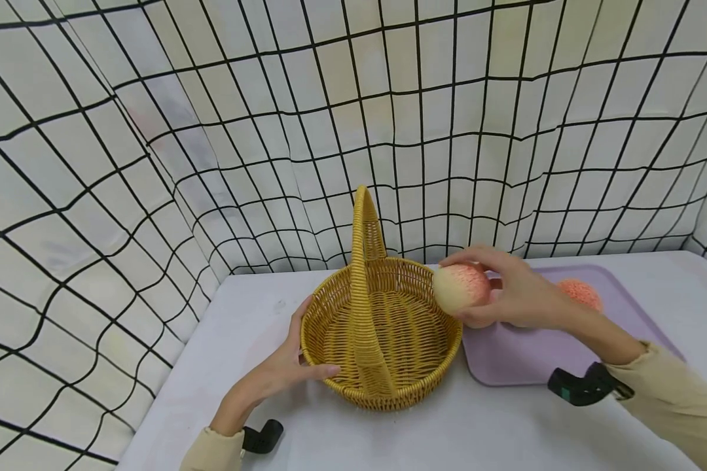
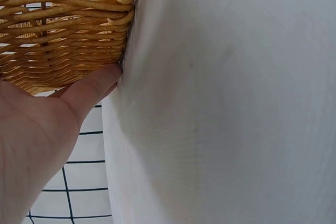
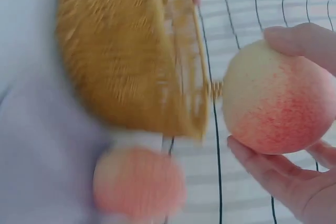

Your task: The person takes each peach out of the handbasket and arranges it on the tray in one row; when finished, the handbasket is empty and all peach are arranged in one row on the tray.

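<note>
A yellow wicker basket [image 1: 412,392] with a tall arched handle stands on the table, its visible inside bare. My left hand [image 1: 283,366] holds the basket's left side, the thumb at the rim and the fingers along the outer wall. Up close, the left wrist view has that hand [image 2: 58,114] against the woven wall [image 2: 68,40]. Between thumb and fingers, my right hand [image 1: 524,291] grips a pale and pink peach [image 1: 462,288] raised beside the basket's right rim. The right wrist view shows this peach [image 3: 281,100] clear of the basket [image 3: 115,51].
A light purple tray [image 1: 542,366] lies right of the basket. On it rest another peach [image 1: 580,293] and one [image 1: 477,318] partly hidden behind the held peach. White cloth with a black grid [image 1: 421,144] walls the table's back and left sides.
</note>
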The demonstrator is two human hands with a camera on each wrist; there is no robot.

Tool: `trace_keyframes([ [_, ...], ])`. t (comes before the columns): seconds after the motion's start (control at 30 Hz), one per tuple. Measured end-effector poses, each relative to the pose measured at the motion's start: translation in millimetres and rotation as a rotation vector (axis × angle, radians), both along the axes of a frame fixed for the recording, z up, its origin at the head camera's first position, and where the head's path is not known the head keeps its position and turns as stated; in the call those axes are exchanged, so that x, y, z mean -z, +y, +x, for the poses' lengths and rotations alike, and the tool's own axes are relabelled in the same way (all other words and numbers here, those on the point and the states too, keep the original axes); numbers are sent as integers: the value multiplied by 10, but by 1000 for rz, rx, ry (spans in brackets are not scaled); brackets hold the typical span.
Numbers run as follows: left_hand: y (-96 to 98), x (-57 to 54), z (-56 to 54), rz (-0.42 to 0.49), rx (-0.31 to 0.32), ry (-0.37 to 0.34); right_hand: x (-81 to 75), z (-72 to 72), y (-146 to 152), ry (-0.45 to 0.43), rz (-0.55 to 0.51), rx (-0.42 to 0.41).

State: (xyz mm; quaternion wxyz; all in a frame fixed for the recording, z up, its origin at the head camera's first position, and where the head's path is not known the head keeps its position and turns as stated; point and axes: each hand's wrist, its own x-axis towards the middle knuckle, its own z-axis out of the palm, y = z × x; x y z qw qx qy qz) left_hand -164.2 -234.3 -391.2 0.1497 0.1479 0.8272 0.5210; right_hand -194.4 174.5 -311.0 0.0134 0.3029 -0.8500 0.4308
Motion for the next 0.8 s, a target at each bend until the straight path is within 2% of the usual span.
trace_keyframes([
  [0.1, -9, -6, 1, 7, -5, -7, -32, 42, 343, 91, 25, 71],
  [0.23, -11, 6, 3, 8, -14, -12, -18, 86, 824, 162, 43, 197],
  [0.43, 19, 36, 8, 13, -4, -29, 74, 157, 1561, 179, 45, 365],
  [0.63, 24, 7, 7, 14, -7, -24, 223, 115, 1991, 190, 7, 471],
  [0.8, 29, 5, -8, 7, -5, -15, 466, 27, 2214, 131, 132, 526],
])
